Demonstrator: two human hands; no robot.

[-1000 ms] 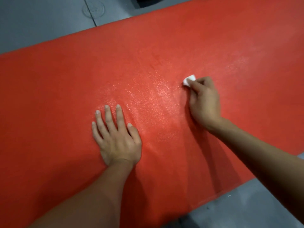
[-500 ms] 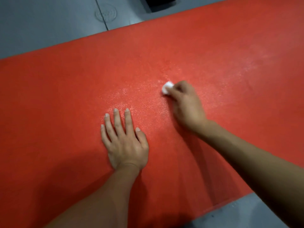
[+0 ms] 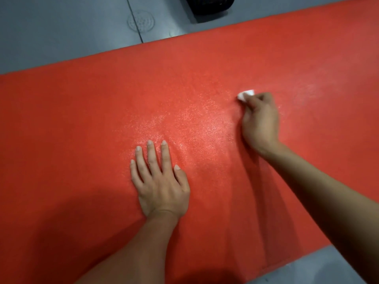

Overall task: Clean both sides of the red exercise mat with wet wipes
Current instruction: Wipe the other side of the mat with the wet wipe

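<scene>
Red exercise mat (image 3: 86, 124) lies flat on the grey floor (image 3: 51, 31) and fills most of the view, running 9 to 3 o'clock with the far edge rising toward 2. A damp sheen sits mid-mat, roughly 12 o'clock of the left hand; the rest looks dry.

Right hand (image 3: 260, 119), at 2 o'clock from centre, has its fingers curled round a small wadded white wet wipe (image 3: 245, 95), pressing it onto the mat. Left hand (image 3: 160, 181), below centre, lies palm down with fingers straight and spread, bracing the mat; it holds nothing.

Step in hand, as I read it: wiping the top face. Advice:
- keep the left palm weighted so the foam doesn't creep or ripple
- overlap strokes, work from the sheen outward to the dry ends
- the wipe is balled tight; unfolding it would give more contact
- underside is probably still to do

Around it: round floor drain (image 3: 141, 21) at 11 o'clock, dark object (image 3: 209, 5) at 12, cropped, can't identify.

No brand, label or legible writing anywhere.
</scene>
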